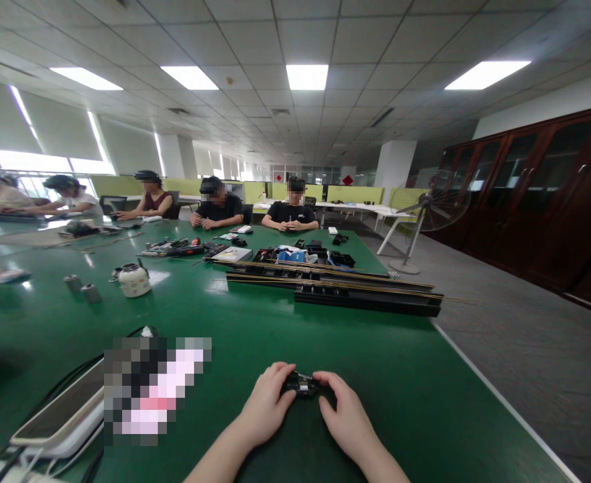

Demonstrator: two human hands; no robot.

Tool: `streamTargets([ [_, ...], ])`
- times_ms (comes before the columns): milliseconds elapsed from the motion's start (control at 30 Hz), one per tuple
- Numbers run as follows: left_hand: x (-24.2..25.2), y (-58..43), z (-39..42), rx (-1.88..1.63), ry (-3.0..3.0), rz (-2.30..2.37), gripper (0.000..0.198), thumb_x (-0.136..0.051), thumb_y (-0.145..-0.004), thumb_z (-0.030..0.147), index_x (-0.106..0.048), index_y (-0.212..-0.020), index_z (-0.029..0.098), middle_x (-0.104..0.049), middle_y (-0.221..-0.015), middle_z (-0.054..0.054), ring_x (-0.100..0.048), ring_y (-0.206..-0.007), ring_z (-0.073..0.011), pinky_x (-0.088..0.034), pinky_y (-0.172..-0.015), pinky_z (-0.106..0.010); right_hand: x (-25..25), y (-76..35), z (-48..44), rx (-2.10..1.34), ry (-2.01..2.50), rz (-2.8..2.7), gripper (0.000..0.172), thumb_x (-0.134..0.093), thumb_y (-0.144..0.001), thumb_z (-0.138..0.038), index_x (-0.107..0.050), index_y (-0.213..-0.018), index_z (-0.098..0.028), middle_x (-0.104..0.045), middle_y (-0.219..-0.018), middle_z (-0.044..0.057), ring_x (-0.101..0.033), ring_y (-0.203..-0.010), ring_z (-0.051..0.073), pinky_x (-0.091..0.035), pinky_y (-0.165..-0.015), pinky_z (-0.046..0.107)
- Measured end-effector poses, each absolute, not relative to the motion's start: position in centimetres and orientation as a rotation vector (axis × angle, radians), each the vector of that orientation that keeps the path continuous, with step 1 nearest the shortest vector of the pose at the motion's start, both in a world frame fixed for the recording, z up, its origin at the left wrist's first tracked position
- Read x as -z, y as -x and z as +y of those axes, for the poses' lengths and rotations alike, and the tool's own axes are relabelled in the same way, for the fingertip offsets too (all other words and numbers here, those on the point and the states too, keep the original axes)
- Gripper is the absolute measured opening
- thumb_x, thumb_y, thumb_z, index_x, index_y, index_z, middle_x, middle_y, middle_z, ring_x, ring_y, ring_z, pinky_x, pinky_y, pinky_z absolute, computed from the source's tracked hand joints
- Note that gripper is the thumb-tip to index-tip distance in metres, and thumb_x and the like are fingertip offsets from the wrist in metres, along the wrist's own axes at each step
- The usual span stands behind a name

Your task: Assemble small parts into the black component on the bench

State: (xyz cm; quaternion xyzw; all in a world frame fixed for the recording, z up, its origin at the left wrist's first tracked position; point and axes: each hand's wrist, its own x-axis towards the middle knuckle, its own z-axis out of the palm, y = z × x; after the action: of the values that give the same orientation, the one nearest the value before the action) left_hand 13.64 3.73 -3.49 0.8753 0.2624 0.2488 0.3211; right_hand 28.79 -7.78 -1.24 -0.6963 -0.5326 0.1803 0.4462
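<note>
Low over the green table, a small black part (304, 386) with a pale patch in its middle sits between my two hands. My left hand (269, 404) grips its left end, thumb in front and fingers behind. At the other end, my right hand (344, 410) has curled fingertips against the part, and its thumb is bent near the front corner. The part is too small to name its kind, and my fingers cover both of its ends.
Beyond my hands, long black rails (368, 300) with thin brass-coloured rods lie across the green table (225, 349). A white lidded jar (134, 280), two grey cylinders (91, 293) and a cabled white-edged tray (58, 409) are leftward. Several people sit farther back; a fan (428, 201) stands right.
</note>
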Motion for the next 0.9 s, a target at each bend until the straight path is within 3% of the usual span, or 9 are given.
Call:
streamTargets([
  [900,2.4,-13.6,3.3,-0.546,-2.347,0.688,0.042,-0.055,-0.073,0.017,-0.05,-0.114,0.021,-0.053,-0.111,-0.006,-0.048,-0.104,-0.0217,-0.037,-0.091,-0.033,1.5,-28.9,-7.6,-0.451,1.756,-1.263,0.034,-0.042,-0.071,-0.014,-0.061,-0.099,-0.019,-0.066,-0.1,0.005,-0.06,-0.095,0.018,-0.044,-0.089,0.031],
])
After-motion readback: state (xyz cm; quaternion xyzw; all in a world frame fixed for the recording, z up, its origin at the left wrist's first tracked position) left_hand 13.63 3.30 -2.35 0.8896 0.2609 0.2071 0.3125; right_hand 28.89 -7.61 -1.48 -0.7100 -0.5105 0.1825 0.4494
